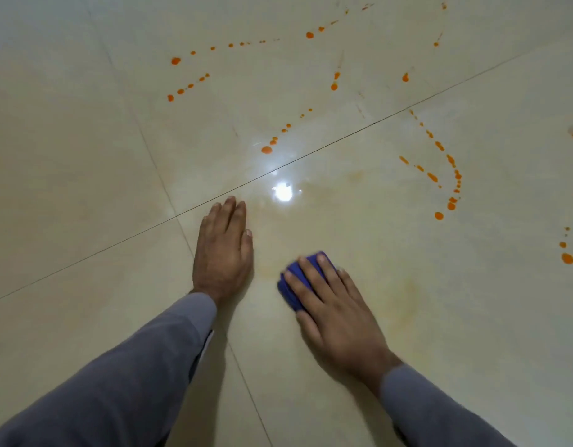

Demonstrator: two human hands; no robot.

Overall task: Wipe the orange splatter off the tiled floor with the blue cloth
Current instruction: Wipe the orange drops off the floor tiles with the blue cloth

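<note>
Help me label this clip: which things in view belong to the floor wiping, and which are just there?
Job: blue cloth under the right hand; orange splatter; tiled floor.

Just there: left hand flat on the floor; lamp glare; grey sleeves.

There is a single view, taken from a wide-angle camera worn on the person's head. It looks forward and steeply down onto the tiled floor (85,156), from close above it, so that both forearms enter from the bottom edge and run up into the middle of the frame. The left hand (223,250) lies left of centre and the right hand (335,312) right of centre, both near the lens and large in the picture. Farther floor fills the upper half, and the grout lines bend slightly toward the edges, as a wide lens shows them. With one camera only, no second view overlaps this one.
</note>
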